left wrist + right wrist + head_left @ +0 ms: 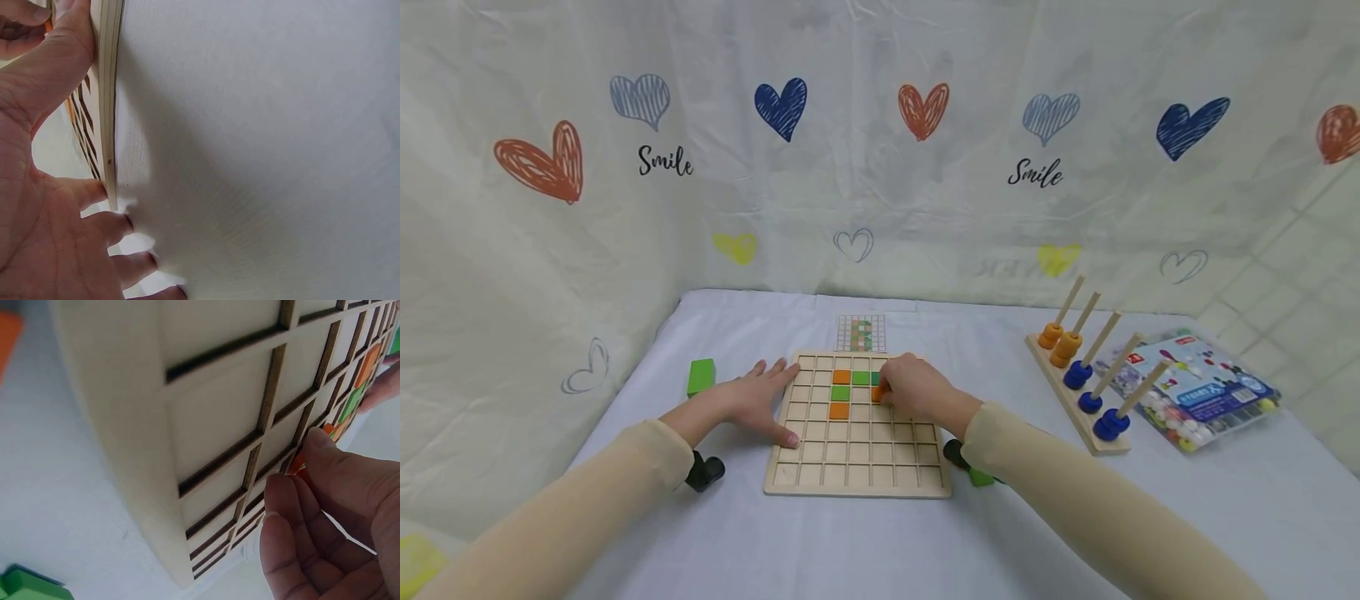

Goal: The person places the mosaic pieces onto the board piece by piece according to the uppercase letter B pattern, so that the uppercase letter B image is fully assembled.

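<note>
A wooden grid board [857, 481] lies flat on the white table. My left hand [756, 404] is spread at its left edge, thumb on the rim and fingers near the upper left corner. My right hand [913, 390] pinches an orange tile [298, 464] between thumb and fingertips, low over a cell in the upper right part of the grid. Left of it sit an orange tile [841, 377], a green tile [861, 378] and a darker green one [876, 378] in one row. Below the first are another green tile [840, 393] and an orange one [838, 411].
Behind the board lies a printed pattern card [861, 333]. A green block [702, 377] stands left of the board, another green block [980, 477] beside my right forearm. A peg stand with beads [1067, 379] and a clear plastic box [1202, 392] are at the right.
</note>
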